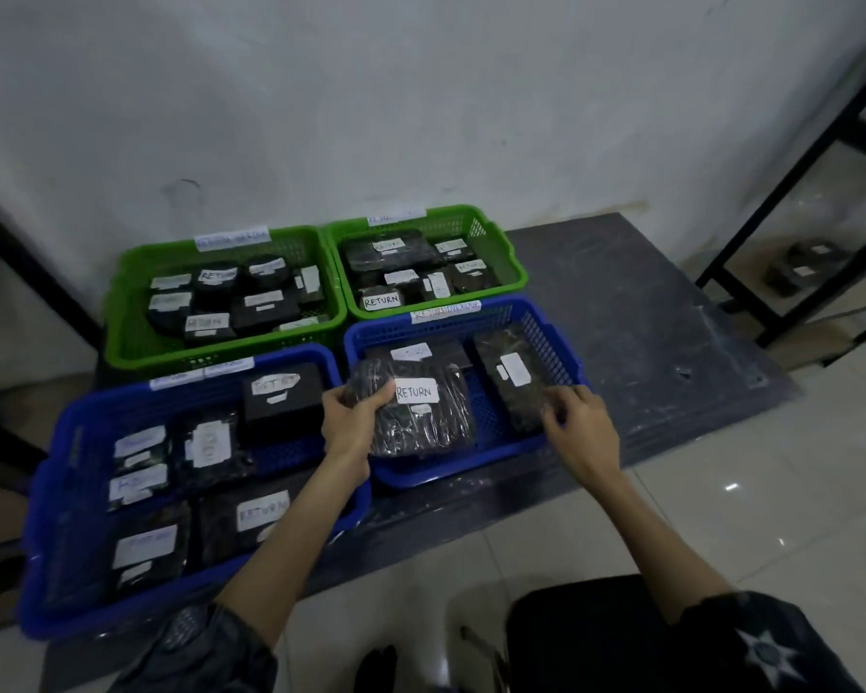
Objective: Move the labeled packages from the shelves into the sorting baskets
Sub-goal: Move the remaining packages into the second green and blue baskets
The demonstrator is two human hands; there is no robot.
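Observation:
My left hand [352, 417] grips the left end of a black wrapped package [421, 417] with a white RETURN label, held over the front of the near right blue basket [561, 342]. My right hand [578, 422] pinches the near end of a second black package [513, 380] with a blank white label, which lies tilted against that basket's right side. A third labeled package [416, 351] lies flat behind them in the same basket.
A larger blue basket [51, 492] at the near left and two green baskets [131, 312] [511, 262] behind hold several labeled black packages. All stand on a dark mat [621, 302] by the white wall. A black metal shelf frame [791, 192] stands at right with packages beneath.

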